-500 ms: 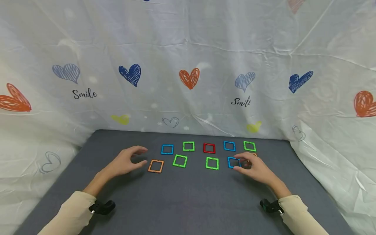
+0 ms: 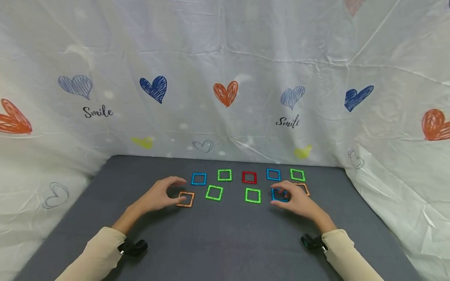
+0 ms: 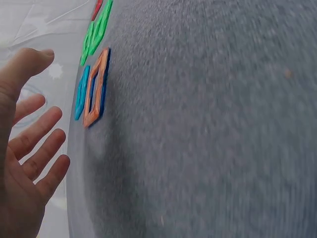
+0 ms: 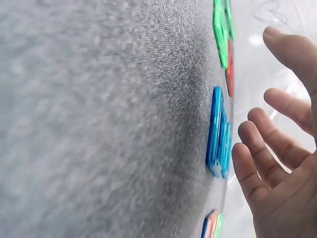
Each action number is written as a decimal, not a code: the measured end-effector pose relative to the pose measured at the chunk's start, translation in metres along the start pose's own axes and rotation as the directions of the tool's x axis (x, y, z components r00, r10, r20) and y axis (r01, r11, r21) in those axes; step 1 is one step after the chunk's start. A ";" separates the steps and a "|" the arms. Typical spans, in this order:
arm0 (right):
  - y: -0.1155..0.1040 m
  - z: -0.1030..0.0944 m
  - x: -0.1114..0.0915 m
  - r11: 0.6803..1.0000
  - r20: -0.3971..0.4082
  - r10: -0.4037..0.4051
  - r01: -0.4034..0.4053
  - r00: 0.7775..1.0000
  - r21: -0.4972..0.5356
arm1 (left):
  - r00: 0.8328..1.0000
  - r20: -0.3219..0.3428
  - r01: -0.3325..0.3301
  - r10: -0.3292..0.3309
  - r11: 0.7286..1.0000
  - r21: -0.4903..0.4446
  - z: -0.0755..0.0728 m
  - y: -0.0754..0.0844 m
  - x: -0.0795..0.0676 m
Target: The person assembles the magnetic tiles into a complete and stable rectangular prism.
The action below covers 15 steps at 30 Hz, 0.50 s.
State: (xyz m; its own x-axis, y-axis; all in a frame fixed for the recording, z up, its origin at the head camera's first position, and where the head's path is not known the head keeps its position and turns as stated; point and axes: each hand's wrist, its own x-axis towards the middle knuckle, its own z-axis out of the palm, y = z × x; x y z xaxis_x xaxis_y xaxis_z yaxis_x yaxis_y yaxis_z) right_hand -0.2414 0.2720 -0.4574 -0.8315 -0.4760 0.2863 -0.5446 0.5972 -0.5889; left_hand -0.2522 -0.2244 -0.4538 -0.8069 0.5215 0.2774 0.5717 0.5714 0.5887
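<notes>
My left hand [image 2: 159,196] hovers by the orange square frame [image 2: 190,200] at the near left, its thumb overlapping that frame in the head view. In the left wrist view the fingers [image 3: 42,144] are spread and hold nothing. Over the near-right blue square frame [image 2: 275,194] is my right hand [image 2: 295,199], which hides part of it. The right wrist view shows these fingers [image 4: 257,148] loosely bent, with nothing between them and the thumb. Behind the right hand a second orange frame [image 2: 306,189] shows in part.
Between the hands lie two green frames [image 2: 214,198] [image 2: 253,201]. A back row holds a blue frame [image 2: 199,184], a green one [image 2: 225,180], a red one [image 2: 249,183], another blue [image 2: 274,179] and another green [image 2: 297,179]. A heart-printed curtain [image 2: 246,132] hangs behind the grey table [image 2: 218,242].
The left hand has moved right, its thumb now over the orange frame. My right hand has shifted slightly left over the blue frame, uncovering more of the orange frame behind it.
</notes>
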 end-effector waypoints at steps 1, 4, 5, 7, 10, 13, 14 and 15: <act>0.000 0.001 0.002 1.000 0.005 0.003 -0.003 1.000 -0.001 | 1.000 0.006 0.000 0.000 1.000 -0.004 0.001 0.000 0.001; -0.001 0.004 0.007 1.000 0.021 0.006 -0.006 1.000 0.006 | 1.000 0.023 0.000 0.000 1.000 -0.010 0.004 0.001 0.005; 0.000 0.005 0.008 1.000 0.026 0.006 -0.006 1.000 0.003 | 1.000 0.029 0.001 -0.001 1.000 -0.009 0.005 0.002 0.007; -0.002 0.006 0.011 1.000 0.031 0.009 -0.010 0.999 0.002 | 0.999 0.036 -0.002 0.002 1.000 -0.009 0.008 0.003 0.011; -0.003 0.008 0.015 1.000 0.037 0.023 -0.022 0.999 -0.007 | 0.999 0.043 -0.004 0.004 1.000 0.007 0.011 0.006 0.016; -0.004 0.011 0.018 0.999 0.044 0.032 -0.031 0.999 -0.022 | 0.999 0.052 0.002 -0.003 1.000 0.023 0.016 0.008 0.020; -0.005 0.012 0.018 0.999 0.047 0.032 -0.031 0.998 -0.030 | 0.998 0.056 0.004 -0.006 1.000 0.028 0.017 0.008 0.021; -0.005 0.013 0.019 0.999 0.049 0.032 -0.031 0.998 -0.034 | 0.998 0.060 0.006 -0.008 1.000 0.028 0.019 0.009 0.022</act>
State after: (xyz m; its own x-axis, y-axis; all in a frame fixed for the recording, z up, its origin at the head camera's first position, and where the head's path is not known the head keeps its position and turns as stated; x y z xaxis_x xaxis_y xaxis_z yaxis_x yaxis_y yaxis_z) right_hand -0.2530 0.2513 -0.4586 -0.8423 -0.4876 0.2296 -0.5222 0.6331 -0.5714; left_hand -0.2620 -0.1958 -0.4568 -0.8010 0.5540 0.2269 0.5706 0.5920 0.5691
